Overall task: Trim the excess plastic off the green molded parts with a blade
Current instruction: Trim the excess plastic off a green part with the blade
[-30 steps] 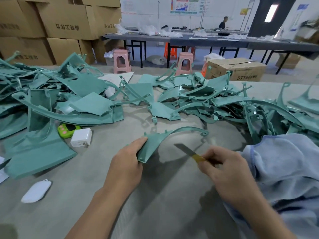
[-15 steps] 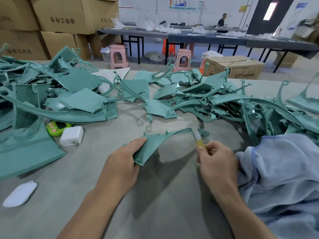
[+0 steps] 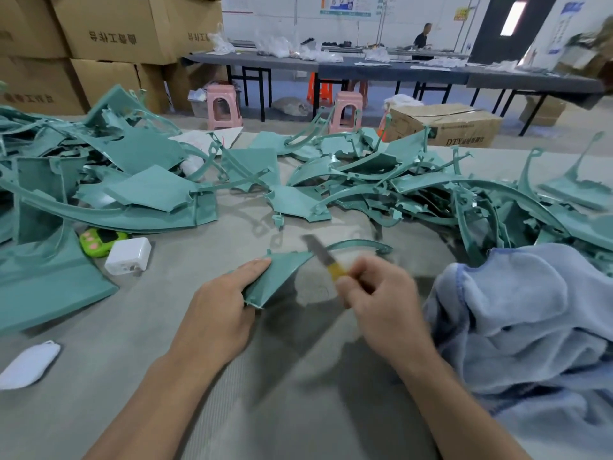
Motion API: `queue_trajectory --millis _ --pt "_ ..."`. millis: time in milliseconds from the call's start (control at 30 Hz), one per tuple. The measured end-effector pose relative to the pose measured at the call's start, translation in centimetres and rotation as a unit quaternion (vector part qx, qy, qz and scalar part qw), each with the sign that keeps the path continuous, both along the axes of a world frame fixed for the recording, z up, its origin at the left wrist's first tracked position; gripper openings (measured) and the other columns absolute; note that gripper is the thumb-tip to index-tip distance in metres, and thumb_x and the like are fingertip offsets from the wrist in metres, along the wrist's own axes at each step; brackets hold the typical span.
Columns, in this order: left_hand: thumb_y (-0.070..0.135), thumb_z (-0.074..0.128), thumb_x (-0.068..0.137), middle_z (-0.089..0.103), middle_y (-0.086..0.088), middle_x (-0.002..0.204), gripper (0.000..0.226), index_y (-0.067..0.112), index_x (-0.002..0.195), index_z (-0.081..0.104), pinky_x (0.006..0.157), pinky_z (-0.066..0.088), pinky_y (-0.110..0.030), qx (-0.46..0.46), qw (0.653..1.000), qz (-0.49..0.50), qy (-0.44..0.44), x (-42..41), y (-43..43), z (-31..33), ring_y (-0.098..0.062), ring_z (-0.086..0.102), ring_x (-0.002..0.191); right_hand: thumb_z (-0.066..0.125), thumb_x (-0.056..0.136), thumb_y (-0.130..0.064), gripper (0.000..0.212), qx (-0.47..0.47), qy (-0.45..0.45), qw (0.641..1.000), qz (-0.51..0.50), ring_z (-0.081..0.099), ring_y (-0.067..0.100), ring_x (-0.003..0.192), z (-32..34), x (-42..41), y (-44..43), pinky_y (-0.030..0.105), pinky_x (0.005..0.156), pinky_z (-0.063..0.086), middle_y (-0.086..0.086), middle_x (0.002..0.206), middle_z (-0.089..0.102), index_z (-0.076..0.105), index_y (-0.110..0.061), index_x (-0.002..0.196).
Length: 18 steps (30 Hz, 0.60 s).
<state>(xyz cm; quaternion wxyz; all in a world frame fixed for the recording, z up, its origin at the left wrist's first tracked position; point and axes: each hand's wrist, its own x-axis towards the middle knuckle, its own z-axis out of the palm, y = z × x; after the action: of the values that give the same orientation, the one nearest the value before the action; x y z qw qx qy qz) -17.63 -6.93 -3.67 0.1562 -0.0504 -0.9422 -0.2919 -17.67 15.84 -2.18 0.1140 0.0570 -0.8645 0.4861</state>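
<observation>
Nearest, on the grey table (image 3: 159,376), a curved green part (image 3: 282,272) is held at its wide end by the left hand (image 3: 215,313), one finger laid along its upper edge; the thin arm of the part arcs away to the right, just above the tabletop. A blade (image 3: 316,250) with a yellow handle (image 3: 338,273) is pinched in the right hand (image 3: 381,302), which is blurred, and the blade is set against the part where the arm begins. A pale blue cloth (image 3: 530,327) is heaped just right of that hand. To the left a white mask (image 3: 30,363), a white charger (image 3: 127,255) and a small green gadget (image 3: 98,241) are seen. Beyond them, heaps of green parts (image 3: 414,190) are spread across the table. Farther off, pink stools (image 3: 220,107), a cardboard box (image 3: 444,127), stacked cartons (image 3: 116,31) and long dark tables (image 3: 398,73) are seen.
</observation>
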Motion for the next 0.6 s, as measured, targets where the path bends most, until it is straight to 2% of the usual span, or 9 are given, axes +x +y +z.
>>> queue_trajectory --millis 67,167,233,267,333,400,433,500,600 --pt "-0.004 0.066 0.076 0.062 0.012 0.137 0.071 0.031 0.138 0.063 0.105 0.035 -0.014 -0.014 1.0 -0.005 0.006 -0.1 -0.2 0.0 -0.01 0.059 0.126 0.066 0.093 -0.037 0.021 0.063 -0.011 0.998 0.0 0.051 0.005 0.05 -0.8 -0.5 -0.6 0.019 0.044 0.039 -0.008 0.063 0.062 0.059 -0.027 0.076" --pt "-0.007 0.06 0.076 0.063 0.015 0.136 0.073 0.031 0.138 0.063 0.101 0.036 -0.012 -0.018 1.0 -0.006 0.002 -0.1 -0.4 0.0 -0.01 0.059 0.123 0.059 0.1 -0.036 0.029 0.063 -0.078 0.976 -0.194 0.055 0.013 0.053 -0.5 -1.8 1.5 0.028 0.044 0.039 -0.001 0.062 0.061 0.06 -0.019 0.076" --pt "-0.009 0.058 0.077 0.064 0.015 0.134 0.073 0.032 0.137 0.064 0.099 0.037 -0.01 -0.008 1.0 -0.001 0.007 0.1 -0.5 0.0 -0.009 0.059 0.121 0.058 0.1 -0.034 0.032 0.066 -0.056 0.957 -0.278 0.052 0.017 0.056 -0.5 -1.8 2.7 0.028 0.048 0.035 0.001 0.062 0.059 0.058 -0.015 0.075" --pt "-0.008 0.059 0.077 0.065 0.015 0.133 0.072 0.033 0.136 0.064 0.099 0.039 -0.012 -0.006 1.0 0.001 0.008 0.1 -0.5 0.0 -0.009 0.06 0.121 0.059 0.099 -0.034 0.03 0.054 -0.032 0.967 -0.247 0.054 0.017 0.057 -0.5 -1.5 2.6 0.029 0.05 0.038 -0.001 0.062 0.06 0.057 -0.016 0.075" --pt "-0.007 0.061 0.079 0.066 0.014 0.133 0.07 0.033 0.136 0.064 0.1 0.043 -0.018 -0.005 1.0 0.001 0.006 0.1 -0.5 0.0 -0.012 0.061 0.121 0.062 0.096 -0.034 0.024 0.014 0.004 0.995 -0.104 0.055 0.014 0.058 -0.2 -0.3 0.8 0.034 0.054 0.044 -0.003 0.063 0.061 0.057 -0.022 0.076" --pt "-0.007 0.062 0.079 0.066 0.014 0.132 0.069 0.034 0.135 0.065 0.099 0.039 -0.013 0.006 1.0 0.001 0.005 0.1 -0.5 0.1 -0.011 0.06 0.121 0.062 0.095 -0.037 0.023 0.039 0.011 0.999 -0.001 0.052 0.009 0.056 -0.5 0.4 -0.9 0.027 0.052 0.044 -0.007 0.066 0.06 0.054 -0.027 0.075" --pt "-0.006 0.062 0.08 0.066 0.015 0.132 0.068 0.035 0.134 0.065 0.098 0.038 -0.011 0.013 1.0 0.004 0.001 0.1 -0.6 0.2 -0.009 0.059 0.122 0.061 0.095 -0.038 0.025 0.074 0.008 0.997 0.002 0.051 0.008 0.055 -0.8 0.2 -1.1 0.023 0.049 0.041 -0.008 0.065 0.059 0.052 -0.028 0.074" --pt "-0.005 0.059 0.083 0.065 0.018 0.133 0.066 0.037 0.134 0.065 0.1 0.041 -0.014 0.015 1.0 0.008 -0.005 0.2 -0.7 0.3 -0.007 0.059 0.123 0.059 0.099 -0.037 0.025 0.111 -0.037 0.989 -0.094 0.052 0.006 0.053 -0.8 -0.9 -0.3 0.021 0.046 0.038 -0.007 0.061 0.058 0.057 -0.027 0.077" --pt "-0.005 0.058 0.083 0.064 0.02 0.133 0.068 0.037 0.135 0.064 0.1 0.041 -0.015 0.017 1.0 0.006 -0.009 0.5 -0.8 0.4 -0.005 0.058 0.124 0.057 0.099 -0.03 0.028 0.13 -0.088 0.945 -0.287 0.052 0.024 0.058 -0.7 -1.8 2.6 0.03 0.052 0.036 0.002 0.061 0.055 0.056 -0.014 0.077"
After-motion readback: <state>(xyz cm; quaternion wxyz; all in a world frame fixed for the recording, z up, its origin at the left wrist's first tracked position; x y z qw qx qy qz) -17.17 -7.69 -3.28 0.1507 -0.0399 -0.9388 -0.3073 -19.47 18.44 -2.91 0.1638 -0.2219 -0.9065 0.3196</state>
